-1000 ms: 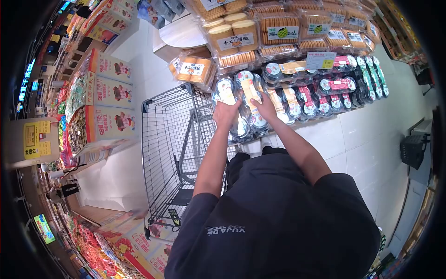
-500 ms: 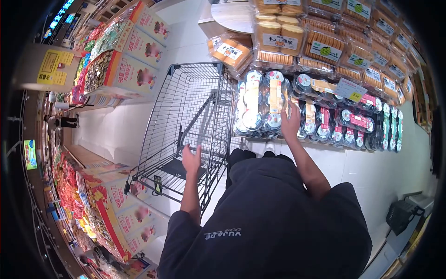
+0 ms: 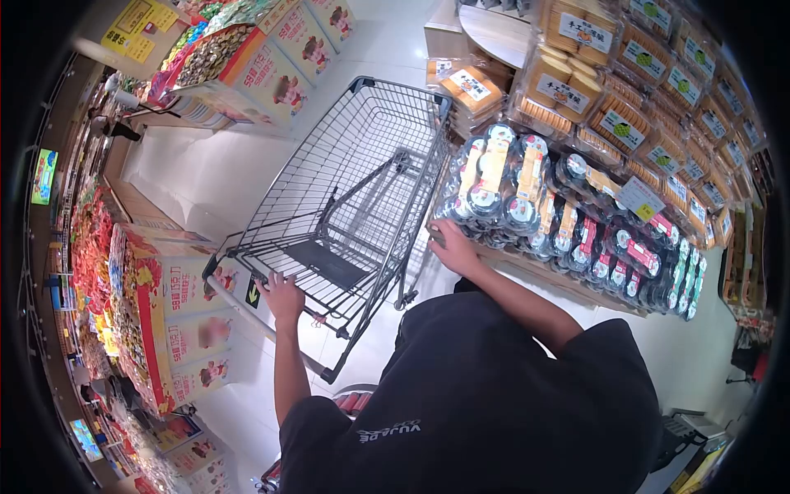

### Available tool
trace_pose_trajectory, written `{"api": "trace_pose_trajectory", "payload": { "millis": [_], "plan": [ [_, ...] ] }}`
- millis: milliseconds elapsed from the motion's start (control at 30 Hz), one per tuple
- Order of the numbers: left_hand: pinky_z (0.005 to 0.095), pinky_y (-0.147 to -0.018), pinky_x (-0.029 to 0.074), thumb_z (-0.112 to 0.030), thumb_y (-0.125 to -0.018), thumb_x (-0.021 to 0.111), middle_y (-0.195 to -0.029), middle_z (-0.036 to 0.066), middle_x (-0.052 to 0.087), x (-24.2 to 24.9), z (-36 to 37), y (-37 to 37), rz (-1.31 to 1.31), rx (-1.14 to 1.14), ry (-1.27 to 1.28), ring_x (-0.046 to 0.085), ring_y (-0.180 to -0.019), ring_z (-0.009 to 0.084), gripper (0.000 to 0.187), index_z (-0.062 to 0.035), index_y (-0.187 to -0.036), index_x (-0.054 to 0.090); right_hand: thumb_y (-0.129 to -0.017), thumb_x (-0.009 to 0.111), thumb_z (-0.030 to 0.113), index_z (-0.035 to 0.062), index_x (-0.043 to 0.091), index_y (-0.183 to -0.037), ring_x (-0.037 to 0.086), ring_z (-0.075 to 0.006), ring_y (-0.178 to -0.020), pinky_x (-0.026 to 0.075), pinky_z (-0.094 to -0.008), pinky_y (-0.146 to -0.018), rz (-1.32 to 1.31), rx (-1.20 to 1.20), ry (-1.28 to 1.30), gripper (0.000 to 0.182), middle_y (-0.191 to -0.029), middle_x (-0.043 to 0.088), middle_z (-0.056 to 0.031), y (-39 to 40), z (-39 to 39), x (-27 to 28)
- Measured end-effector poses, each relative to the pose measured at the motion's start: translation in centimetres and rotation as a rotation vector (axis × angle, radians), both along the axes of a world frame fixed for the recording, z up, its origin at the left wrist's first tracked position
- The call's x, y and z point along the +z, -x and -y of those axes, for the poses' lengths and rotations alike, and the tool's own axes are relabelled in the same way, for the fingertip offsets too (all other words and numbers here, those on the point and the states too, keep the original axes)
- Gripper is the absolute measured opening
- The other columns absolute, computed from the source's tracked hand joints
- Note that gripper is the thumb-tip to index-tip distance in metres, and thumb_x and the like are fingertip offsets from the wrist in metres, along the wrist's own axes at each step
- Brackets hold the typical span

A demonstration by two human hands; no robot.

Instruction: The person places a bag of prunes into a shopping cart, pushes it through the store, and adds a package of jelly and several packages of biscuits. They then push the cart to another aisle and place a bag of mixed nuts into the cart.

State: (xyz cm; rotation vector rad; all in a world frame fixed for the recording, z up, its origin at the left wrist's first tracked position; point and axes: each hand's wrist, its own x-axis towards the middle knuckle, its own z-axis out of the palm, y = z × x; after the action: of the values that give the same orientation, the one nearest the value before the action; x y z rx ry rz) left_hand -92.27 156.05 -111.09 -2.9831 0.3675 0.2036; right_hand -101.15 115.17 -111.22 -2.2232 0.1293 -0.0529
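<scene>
A black wire shopping cart [image 3: 362,165] stands ahead of me, its bare wire basket facing up. My left hand [image 3: 282,298] is over the rear of the cart by the handle bar [image 3: 247,311], fingers spread and overlapping the frame. My right hand [image 3: 453,249] hangs between the cart's right side and the stacked cup packs [image 3: 527,177], its thumb and fingers apart. Those packs of round clear-lidded cups carry yellow, red and green labels and sit on a low stand [image 3: 559,284]. A white and yellow price card [image 3: 640,198] stands on them.
Packaged round biscuits [image 3: 621,123] are piled behind the cups, beside a round wooden tabletop [image 3: 494,33]. Candy bins [image 3: 271,70] and another candy display [image 3: 177,321] line the left. White floor tiles [image 3: 197,173] lie around the cart.
My right hand has left the cup packs and moved left toward the cart's side. My left hand has moved back to the cart's handle end. The view has turned, tilting the cart and display.
</scene>
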Motion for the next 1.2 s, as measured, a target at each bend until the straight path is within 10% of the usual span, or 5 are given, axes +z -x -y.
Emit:
{"api": "trace_pose_trajectory", "payload": {
  "millis": [133,333,700,767,1200],
  "plan": [
    [0.0549,-0.098,0.033,-0.021,-0.083,0.055,-0.102,0.005,0.063,0.3,-0.9,1.8,-0.041,-0.015,0.012,0.052,-0.106,0.0236,0.020,-0.0104,-0.096,0.065,-0.082,0.064,0.022,-0.0008,0.037,-0.135,0.044,-0.0372,-0.123,0.037,-0.0400,-0.102,-0.046,-0.222,-0.066,0.063,-0.133,0.042,-0.0220,-4.5,-5.2,-4.0],
    [0.0527,-0.098,0.031,-0.017,-0.083,0.054,-0.099,0.005,0.062,-0.1,-2.5,4.5,0.051,-0.123,0.203,0.051,-0.107,0.0241,0.014,-0.0112,-0.092,0.064,-0.077,0.065,0.016,-0.0045,-0.018,-0.142,0.034,-0.0455,-0.129,0.033,-0.0421,-0.105,-0.261,-0.249,0.064,0.108,-0.143,0.024,-0.0349,-5.4,-10.0,-6.6],
    [0.0407,-0.081,0.038,0.002,-0.076,0.050,-0.081,0.006,0.065,-2.3,-3.5,5.9,-0.073,-0.041,0.619,0.057,-0.087,0.0257,0.020,-0.0080,-0.083,0.066,-0.079,0.048,0.004,0.0069,-0.023,-0.144,0.044,-0.0453,-0.122,0.041,-0.0446,-0.098,-0.215,-0.335,0.117,0.096,-0.151,0.014,-0.0272,-4.8,-12.6,-9.0],
    [0.0409,-0.077,0.039,0.003,-0.075,0.050,-0.080,0.006,0.065,-2.4,-3.5,5.4,-0.058,-0.052,0.631,0.056,-0.086,0.0257,0.020,-0.0088,-0.082,0.065,-0.076,0.049,-0.003,-0.0042,-0.017,-0.143,0.020,-0.0420,-0.138,0.023,-0.0370,-0.112,-0.214,-0.295,-0.038,0.094,-0.148,0.013,-0.0331,-5.6,-12.6,-8.2],
    [0.0447,-0.069,0.043,-0.009,-0.081,0.053,-0.074,0.011,0.063,-3.3,-0.5,-3.6,-0.104,0.053,0.625,0.058,-0.081,0.0299,0.012,-0.0108,-0.077,0.064,-0.079,0.056,0.009,0.0059,-0.022,-0.144,0.050,-0.0440,-0.116,0.042,-0.0407,-0.097,-0.177,-0.226,0.082,0.102,-0.137,0.033,-0.0383,-15.7,-9.3,-8.6]
  ]
}}
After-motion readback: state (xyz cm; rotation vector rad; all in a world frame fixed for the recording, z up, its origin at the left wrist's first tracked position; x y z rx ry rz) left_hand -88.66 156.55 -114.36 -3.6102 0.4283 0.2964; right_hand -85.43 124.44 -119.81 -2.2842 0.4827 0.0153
